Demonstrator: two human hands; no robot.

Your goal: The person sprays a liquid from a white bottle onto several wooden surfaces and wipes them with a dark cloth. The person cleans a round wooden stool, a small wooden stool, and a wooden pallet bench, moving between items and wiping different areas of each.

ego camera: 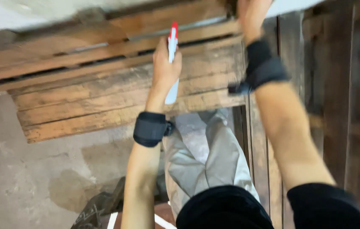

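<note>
My left hand (165,63) is closed around a slim white tool with a red tip (172,51), holding it upright against a stack of rough wooden planks (103,93). My right hand (250,17) reaches up to the top edge of the planks near a dark wooden post, its fingers partly cut off by the frame and blurred. Both wrists wear black bands (150,128). My legs in grey trousers (209,157) show below.
A bare concrete floor (31,169) with a dark damp patch lies at the lower left. Dark upright wooden boards (341,85) fill the right side. A pale surface runs along the top edge above the planks.
</note>
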